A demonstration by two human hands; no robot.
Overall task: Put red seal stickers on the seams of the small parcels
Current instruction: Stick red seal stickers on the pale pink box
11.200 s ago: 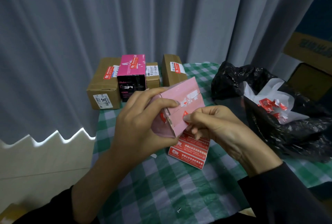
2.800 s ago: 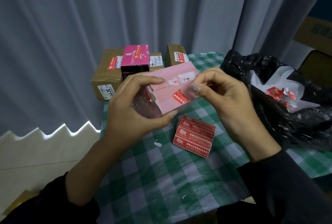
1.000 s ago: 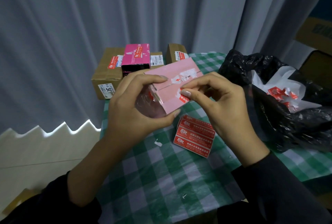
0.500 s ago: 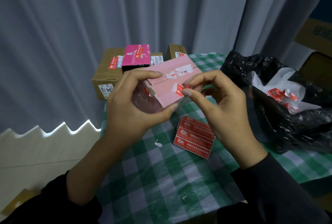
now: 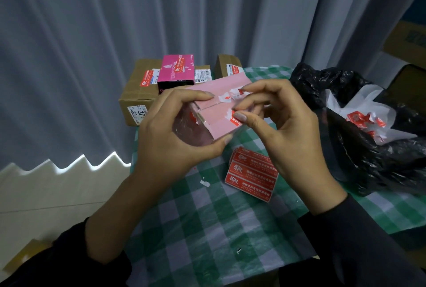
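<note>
Mid-frame, above the checked worktop: pale pink parcel clamped in left hand, thumb under, fingers over. Right hand pinching a torn red seal sticker against its seam side. Below right, sticker sheet lying flat. Upper centre, stacked parcels.

A matt pink card parcel wears torn glossy red paper stickers, above a smooth checked plastic cloth on the table, beside matt brown cardboard boxes and a crinkled, shiny black plastic bag.
</note>
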